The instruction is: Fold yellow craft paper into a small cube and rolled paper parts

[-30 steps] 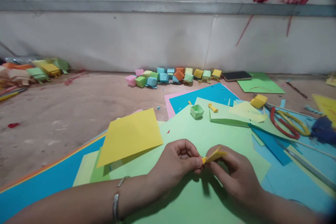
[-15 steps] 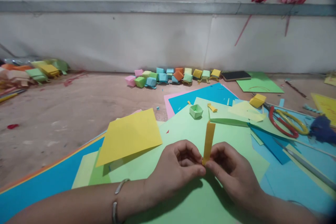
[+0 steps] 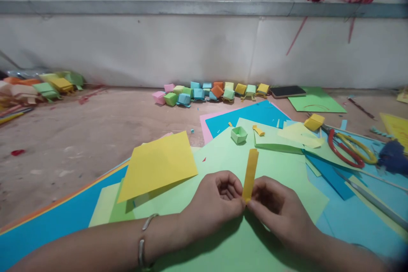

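Left hand (image 3: 214,204): at 6 o'clock in the view, fingers curled, thumb and forefinger pinching the bottom end of a yellow paper strip (image 3: 250,174); a bracelet (image 3: 142,240) sits on the wrist.
Right hand (image 3: 280,212): just beside the left, toward 5 o'clock, fingertips pinching the same bottom end from the other side.
Yellow paper strip: stands nearly upright between the two hands, its free end pointing to 12 o'clock, above a light green sheet (image 3: 242,246).
Yellow square sheet (image 3: 157,165): lies at 9 o'clock from the strip, one edge lifted off the green paper.
Small green paper box (image 3: 239,134): open-topped, at 12 o'clock from the strip; nothing can be seen inside it.
Yellow paper box (image 3: 314,122): tilted, at 2 o'clock, near the scissors (image 3: 349,149) with red and yellow handles.
Row of folded paper boxes (image 3: 212,91): pink, green, blue, orange and yellow, lined up against the wall at 12 o'clock; their insides cannot be seen.
Dark phone (image 3: 287,91): flat, at the right end of that row.
Desk (image 3: 79,136): bare brown surface at 10 o'clock, with more folded paper pieces (image 3: 47,85) at its far left.
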`<state>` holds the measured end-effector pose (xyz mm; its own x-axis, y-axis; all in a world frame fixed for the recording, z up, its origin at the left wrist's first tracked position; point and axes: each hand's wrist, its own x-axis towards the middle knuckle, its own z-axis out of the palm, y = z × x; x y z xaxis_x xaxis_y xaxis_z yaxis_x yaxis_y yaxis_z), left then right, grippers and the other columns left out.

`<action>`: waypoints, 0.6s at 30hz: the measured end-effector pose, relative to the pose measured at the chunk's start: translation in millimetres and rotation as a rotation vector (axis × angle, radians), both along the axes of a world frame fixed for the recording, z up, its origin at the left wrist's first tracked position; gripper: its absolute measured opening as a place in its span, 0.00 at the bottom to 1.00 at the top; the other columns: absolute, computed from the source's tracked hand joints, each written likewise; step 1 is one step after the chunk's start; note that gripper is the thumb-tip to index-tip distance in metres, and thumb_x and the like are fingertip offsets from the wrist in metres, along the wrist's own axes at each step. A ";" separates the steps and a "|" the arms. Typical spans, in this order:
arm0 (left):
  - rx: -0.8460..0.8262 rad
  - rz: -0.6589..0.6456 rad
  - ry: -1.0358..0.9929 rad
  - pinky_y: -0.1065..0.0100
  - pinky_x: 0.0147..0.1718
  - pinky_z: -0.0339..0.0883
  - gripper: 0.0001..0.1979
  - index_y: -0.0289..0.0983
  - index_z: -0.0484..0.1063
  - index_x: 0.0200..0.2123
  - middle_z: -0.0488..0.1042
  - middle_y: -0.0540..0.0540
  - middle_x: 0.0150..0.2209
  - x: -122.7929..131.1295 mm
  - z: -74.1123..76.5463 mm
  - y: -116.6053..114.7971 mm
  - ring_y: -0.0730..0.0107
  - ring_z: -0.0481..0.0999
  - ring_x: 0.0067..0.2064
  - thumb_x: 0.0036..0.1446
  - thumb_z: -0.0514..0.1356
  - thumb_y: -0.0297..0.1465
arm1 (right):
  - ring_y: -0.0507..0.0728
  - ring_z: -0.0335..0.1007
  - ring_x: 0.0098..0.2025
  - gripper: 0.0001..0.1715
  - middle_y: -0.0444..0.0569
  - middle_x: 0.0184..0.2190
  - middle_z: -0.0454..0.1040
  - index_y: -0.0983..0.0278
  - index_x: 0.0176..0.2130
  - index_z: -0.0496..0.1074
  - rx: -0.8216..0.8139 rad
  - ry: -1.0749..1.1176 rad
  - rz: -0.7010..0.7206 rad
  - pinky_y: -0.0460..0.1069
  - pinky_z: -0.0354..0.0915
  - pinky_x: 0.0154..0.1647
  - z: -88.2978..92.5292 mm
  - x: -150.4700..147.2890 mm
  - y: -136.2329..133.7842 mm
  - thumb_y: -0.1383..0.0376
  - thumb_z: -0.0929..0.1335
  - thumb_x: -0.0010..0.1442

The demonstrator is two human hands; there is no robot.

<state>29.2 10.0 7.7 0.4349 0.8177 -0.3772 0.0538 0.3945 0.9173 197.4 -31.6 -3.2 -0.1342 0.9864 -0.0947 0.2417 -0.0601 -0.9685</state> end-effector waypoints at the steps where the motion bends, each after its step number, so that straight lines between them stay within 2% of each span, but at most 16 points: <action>1: -0.013 -0.007 -0.006 0.75 0.23 0.56 0.06 0.34 0.68 0.23 0.67 0.54 0.20 0.0 -0.6 0.0 0.80 0.62 0.23 0.36 0.62 0.23 | 0.52 0.64 0.27 0.04 0.43 0.25 0.69 0.63 0.30 0.69 0.003 0.016 -0.007 0.46 0.63 0.28 0.1 -0.3 0.3 0.64 0.68 0.54; 5: -0.047 -0.027 -0.023 0.74 0.24 0.54 0.05 0.33 0.69 0.22 0.67 0.53 0.20 0.0 -1.1 0.1 0.79 0.62 0.23 0.36 0.63 0.24 | 0.50 0.62 0.25 0.04 0.41 0.22 0.67 0.63 0.25 0.69 0.012 0.061 -0.021 0.45 0.61 0.26 1.7 -0.5 0.5 0.68 0.68 0.51; 9: -0.073 -0.037 -0.081 0.74 0.24 0.55 0.05 0.33 0.70 0.22 0.68 0.53 0.20 1.0 0.7 -0.7 0.79 0.62 0.24 0.36 0.63 0.25 | 0.50 0.63 0.24 0.05 0.42 0.21 0.69 0.63 0.24 0.71 0.037 0.038 -0.002 0.44 0.61 0.25 3.7 2.0 1.5 0.71 0.67 0.50; 14: -0.082 -0.039 -0.097 0.74 0.26 0.56 0.05 0.33 0.71 0.22 0.69 0.52 0.21 2.2 1.6 -1.5 0.78 0.63 0.24 0.37 0.64 0.25 | 0.51 0.66 0.25 0.09 0.44 0.22 0.71 0.64 0.25 0.71 0.308 -0.099 0.070 0.44 0.63 0.27 3.9 5.3 2.6 0.73 0.64 0.52; 18: -0.086 -0.077 -0.098 0.74 0.24 0.56 0.06 0.33 0.71 0.24 0.69 0.51 0.21 0.4 2.0 0.1 0.77 0.64 0.24 0.38 0.64 0.27 | 0.49 0.64 0.24 0.10 0.43 0.22 0.69 0.63 0.27 0.69 0.475 -0.195 0.082 0.43 0.61 0.26 3.5 4.4 -0.1 0.74 0.63 0.56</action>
<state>29.6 10.0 9.7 0.5333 0.7468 -0.3973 -0.0013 0.4704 0.8824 201.8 -31.6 0.4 -0.2371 0.9137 0.3302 0.4060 0.4020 -0.8207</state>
